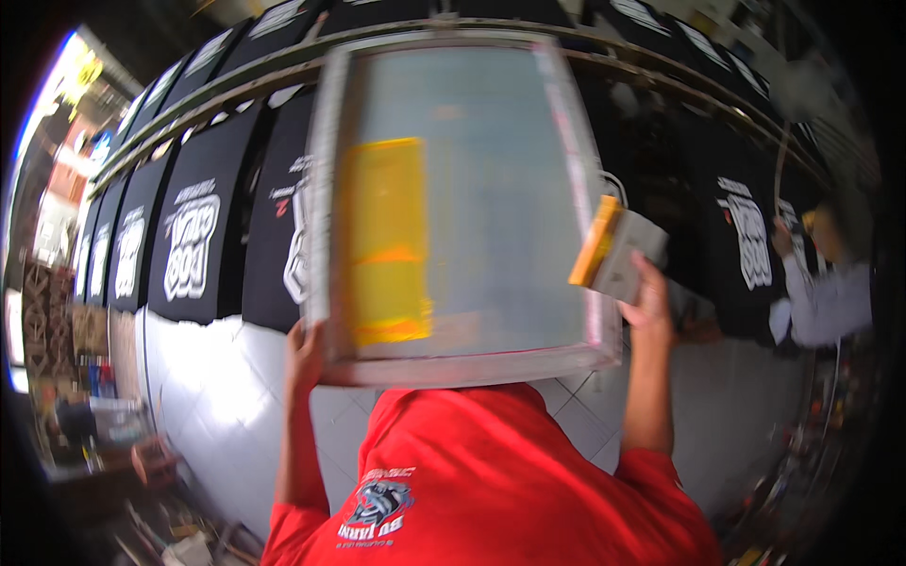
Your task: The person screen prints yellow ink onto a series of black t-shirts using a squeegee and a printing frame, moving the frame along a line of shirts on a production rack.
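In front of me is a silk-screen printing frame (472, 369), its pale grey mesh stretched inside a worn light rim. A yellow rectangular patch (387, 236) covers the left part of the mesh. My left hand (304, 357) is closed around the frame's near left corner. To the right of the frame, my right hand (651, 304) grips a squeegee (634, 253) with a grey body and an orange-yellow edge. The squeegee is tilted and overlaps the frame's right rim in view; whether it touches the rim I cannot tell.
Black T-shirts (198, 236) with white prints lie in rows on both sides, with long rails (222, 94) behind them. Another person in a light sleeve (835, 307) stands at the right. Pale floor tiles (208, 377) show below, with clutter (142, 462) at the lower left.
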### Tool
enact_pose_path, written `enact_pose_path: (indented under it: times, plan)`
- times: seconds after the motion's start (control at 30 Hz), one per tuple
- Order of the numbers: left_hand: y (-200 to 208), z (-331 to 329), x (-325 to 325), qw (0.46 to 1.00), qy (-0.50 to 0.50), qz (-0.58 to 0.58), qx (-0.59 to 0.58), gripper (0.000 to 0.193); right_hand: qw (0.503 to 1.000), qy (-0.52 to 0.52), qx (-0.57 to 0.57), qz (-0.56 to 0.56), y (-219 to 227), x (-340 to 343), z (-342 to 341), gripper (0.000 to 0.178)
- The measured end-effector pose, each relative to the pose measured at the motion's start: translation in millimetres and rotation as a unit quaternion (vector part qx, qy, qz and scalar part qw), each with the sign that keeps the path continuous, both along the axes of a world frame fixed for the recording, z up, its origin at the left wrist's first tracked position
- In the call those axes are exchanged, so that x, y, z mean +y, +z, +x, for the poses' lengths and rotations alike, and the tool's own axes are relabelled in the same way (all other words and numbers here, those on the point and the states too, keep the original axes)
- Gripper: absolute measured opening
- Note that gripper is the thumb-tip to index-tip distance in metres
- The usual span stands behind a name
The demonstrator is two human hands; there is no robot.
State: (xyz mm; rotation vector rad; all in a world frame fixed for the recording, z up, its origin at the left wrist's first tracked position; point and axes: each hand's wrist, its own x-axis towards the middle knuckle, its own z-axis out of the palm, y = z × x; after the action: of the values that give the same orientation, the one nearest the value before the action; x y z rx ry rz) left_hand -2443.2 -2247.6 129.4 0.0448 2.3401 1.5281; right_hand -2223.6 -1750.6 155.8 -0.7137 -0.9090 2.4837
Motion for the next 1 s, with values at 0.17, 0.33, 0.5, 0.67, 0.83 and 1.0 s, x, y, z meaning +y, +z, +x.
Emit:
enact_pose_path:
  times: [0.17, 0.33, 0.5, 0.67, 0.83, 1.0]
  plan:
    - [-52.5, -67.0, -213.9, 0.991, 0.119, 0.019, 0.063, 0.034, 0.998, 0.058, -0.017, -0.022, -0.7, -165.5, -110.2, 0.038]
    - [-20.7, -124.5, -311.0, 0.997, -0.016, -0.046, 0.055, 0.039, 0.997, 0.082, 0.005, -0.010, -20.1, -283.9, -173.7, 0.040]
    - [-26.9, -142.9, -365.2, 0.994, 0.054, -0.083, 0.055, 0.039, 0.994, 0.110, 0.012, -0.018, -12.7, -344.1, -201.2, 0.045]
    - [-30.6, -159.5, -367.6, 0.997, 0.014, -0.068, 0.031, 0.038, 0.997, 0.072, -0.026, -0.018, -5.8, -359.7, -202.3, 0.045]
    - [-42.3, -181.7, -349.3, 1.000, -0.026, -0.010, 0.006, 0.036, 0.998, 0.041, -0.033, -0.041, -15.6, -344.6, -197.2, 0.042]
    - [-47.3, -197.7, -312.1, 0.999, -0.019, -0.029, 0.032, 0.037, 0.999, 0.003, -0.027, -0.030, -32.8, -315.8, -195.8, 0.042]
